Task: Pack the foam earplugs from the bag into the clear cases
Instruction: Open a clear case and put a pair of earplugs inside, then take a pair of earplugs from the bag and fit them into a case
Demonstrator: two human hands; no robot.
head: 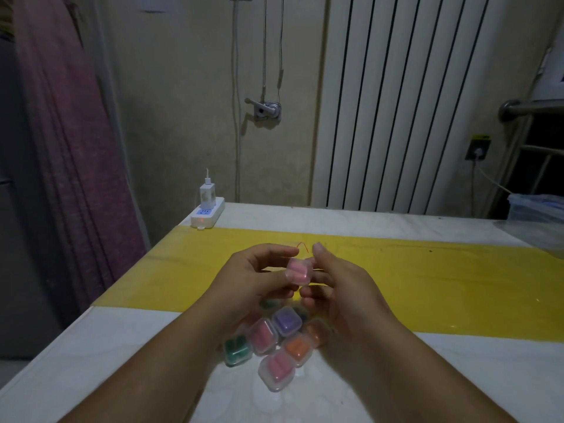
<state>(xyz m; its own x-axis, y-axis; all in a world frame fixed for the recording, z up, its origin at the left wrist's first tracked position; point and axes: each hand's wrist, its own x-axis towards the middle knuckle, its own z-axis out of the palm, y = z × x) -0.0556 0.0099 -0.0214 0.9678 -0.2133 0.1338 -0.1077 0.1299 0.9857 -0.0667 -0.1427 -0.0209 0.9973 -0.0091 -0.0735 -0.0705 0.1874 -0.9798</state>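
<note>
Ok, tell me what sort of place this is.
Probably a room in a home: a tall white radiator on the wall, a purple curtain at the left, and a power strip with a charger on the table.

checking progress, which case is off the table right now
The pink case, held between left hand and right hand; the other cases lie clustered on the table.

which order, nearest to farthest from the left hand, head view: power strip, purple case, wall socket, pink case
1. pink case, in the left hand's grip
2. purple case, on the table, just nearer the person
3. power strip, far left corner
4. wall socket, far right, past the table
</note>
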